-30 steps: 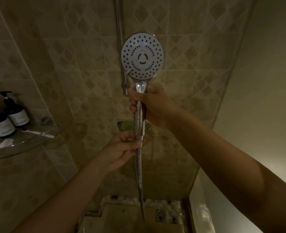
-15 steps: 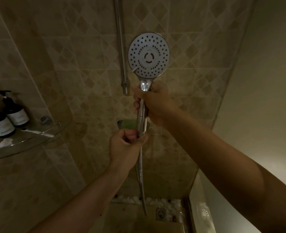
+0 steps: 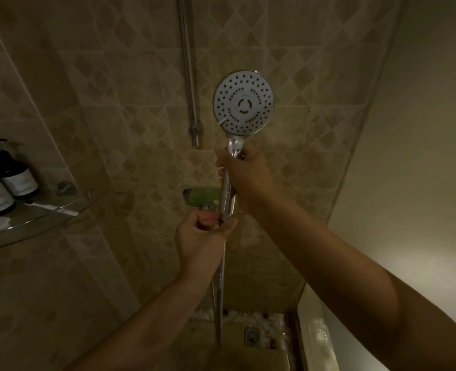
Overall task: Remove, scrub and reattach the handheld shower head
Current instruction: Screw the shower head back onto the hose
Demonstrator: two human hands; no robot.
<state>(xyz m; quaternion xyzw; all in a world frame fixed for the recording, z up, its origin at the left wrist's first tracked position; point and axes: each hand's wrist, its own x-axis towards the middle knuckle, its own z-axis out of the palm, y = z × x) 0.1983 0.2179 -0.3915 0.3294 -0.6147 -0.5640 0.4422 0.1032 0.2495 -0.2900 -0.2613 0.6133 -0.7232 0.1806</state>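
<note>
The head camera looked forward and down into a dim, beige-tiled shower corner. At the left edge a curved glass shelf [image 3: 42,218] carried two dark pump bottles [image 3: 19,178] with pale labels, standing upright side by side; what they held could not be told. A small green dish [image 3: 201,195] was fixed to the wall at centre, partly hidden behind the hands, and its contents could not be made out.

The shower head [image 3: 243,103] was held up in front of the wall, just right of a vertical metal rail [image 3: 188,62]. Its long axis ran almost straight up and down: the round white spray face sat at the top, turned toward the camera, and the chrome handle pointed down.

The right hand [image 3: 244,178] was wrapped firmly around the handle just under the round face. The left hand [image 3: 204,234] was closed around the bottom end of the handle, where the metal hose [image 3: 219,290] joined it. The hose hung straight down from there toward the floor, where a square drain [image 3: 253,336] sat beside pale pebbles [image 3: 248,318].
</note>
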